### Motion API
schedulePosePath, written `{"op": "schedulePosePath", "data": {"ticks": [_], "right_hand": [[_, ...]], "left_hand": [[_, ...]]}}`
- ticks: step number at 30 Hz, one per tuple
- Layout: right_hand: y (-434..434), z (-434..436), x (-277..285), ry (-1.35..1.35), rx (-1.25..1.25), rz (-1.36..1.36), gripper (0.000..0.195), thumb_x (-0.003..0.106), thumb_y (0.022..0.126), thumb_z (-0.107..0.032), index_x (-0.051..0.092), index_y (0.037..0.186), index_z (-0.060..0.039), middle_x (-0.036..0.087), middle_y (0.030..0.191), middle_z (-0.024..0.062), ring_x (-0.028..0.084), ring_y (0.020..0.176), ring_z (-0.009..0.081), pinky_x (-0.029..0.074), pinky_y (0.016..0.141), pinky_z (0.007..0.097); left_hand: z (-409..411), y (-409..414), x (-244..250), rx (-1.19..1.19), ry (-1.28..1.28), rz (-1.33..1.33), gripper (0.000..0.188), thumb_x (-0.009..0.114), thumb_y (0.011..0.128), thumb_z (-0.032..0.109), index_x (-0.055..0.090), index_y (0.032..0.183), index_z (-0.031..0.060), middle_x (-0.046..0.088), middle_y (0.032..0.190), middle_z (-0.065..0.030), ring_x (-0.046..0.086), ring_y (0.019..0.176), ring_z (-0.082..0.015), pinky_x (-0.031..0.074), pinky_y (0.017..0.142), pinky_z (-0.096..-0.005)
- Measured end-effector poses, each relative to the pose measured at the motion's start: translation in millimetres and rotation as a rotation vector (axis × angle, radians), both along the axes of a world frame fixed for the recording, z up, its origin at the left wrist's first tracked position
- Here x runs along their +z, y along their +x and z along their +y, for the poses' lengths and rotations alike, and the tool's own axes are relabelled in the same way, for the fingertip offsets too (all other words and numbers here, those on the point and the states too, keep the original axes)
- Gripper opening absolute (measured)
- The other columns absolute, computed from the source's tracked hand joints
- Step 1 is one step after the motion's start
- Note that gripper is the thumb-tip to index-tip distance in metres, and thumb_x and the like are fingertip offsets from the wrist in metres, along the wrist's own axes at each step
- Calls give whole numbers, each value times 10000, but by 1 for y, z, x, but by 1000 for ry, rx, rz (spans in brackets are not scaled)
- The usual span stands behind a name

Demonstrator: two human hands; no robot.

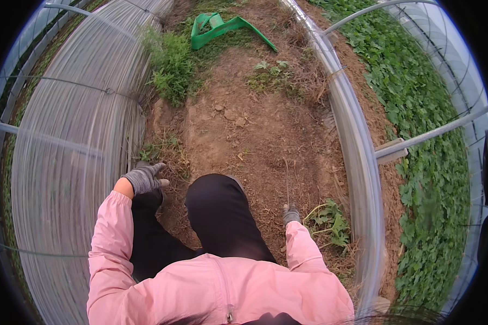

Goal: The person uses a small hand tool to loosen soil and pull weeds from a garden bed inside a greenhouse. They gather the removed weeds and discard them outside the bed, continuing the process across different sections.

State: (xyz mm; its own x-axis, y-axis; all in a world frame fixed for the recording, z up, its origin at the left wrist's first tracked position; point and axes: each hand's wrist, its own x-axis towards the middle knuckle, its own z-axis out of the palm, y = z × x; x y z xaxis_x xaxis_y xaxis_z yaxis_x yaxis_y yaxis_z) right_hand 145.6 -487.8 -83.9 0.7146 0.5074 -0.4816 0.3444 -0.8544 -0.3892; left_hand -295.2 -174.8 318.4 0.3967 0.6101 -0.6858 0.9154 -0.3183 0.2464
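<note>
My left hand (144, 179), in a grey knit glove with bare fingertips, is over my left leg with thumb and fingers apart and nothing between them. Beyond it are low weeds (162, 150) at the foot of the plastic sheeting. My right hand (291, 214), gloved alike, is low over the soil on my right. From its fist a thin, straight rod or stem (287, 178) points away from me; what kind it is cannot be made out. A broad-leaved plant (329, 225) with pale stalks lies just right of this hand.
Gathered clear plastic film (73, 105) lines the left side, and rolled film (362, 162) runs along the right. Metal pipes (435, 132) cross toward dense green vines (435, 195). Ahead, a tall feathery weed (171, 69) and a green strip (227, 30) lie along the bare soil path (227, 134).
</note>
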Motion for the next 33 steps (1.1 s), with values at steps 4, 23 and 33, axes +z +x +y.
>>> {"op": "schedulePosePath", "data": {"ticks": [4,23,33], "right_hand": [[-44,-61,30,-120,90,-101,589,486,896,-530,542,1243,-59,627,1086,214,601,964,381,474,792,452],[-43,-163,104,27,-35,-51,542,508,894,-531,608,1144,-60,659,853,205,637,792,373,479,654,409],[-71,120,84,15,205,40,666,422,872,-622,524,1287,-112,546,1267,182,508,1180,364,405,992,437]], "left_hand": [[-1,-6,0,-3,-8,54,798,590,836,515,314,1431,60,480,1339,-232,467,1245,-356,368,1031,-395],[-7,-12,-31,15,-9,-98,662,648,863,346,376,1397,65,625,1133,-153,600,1033,-260,451,922,-347],[-7,-22,-39,26,-9,-43,676,640,858,390,377,1391,67,610,1176,-153,583,1096,-287,445,934,-364]]}}
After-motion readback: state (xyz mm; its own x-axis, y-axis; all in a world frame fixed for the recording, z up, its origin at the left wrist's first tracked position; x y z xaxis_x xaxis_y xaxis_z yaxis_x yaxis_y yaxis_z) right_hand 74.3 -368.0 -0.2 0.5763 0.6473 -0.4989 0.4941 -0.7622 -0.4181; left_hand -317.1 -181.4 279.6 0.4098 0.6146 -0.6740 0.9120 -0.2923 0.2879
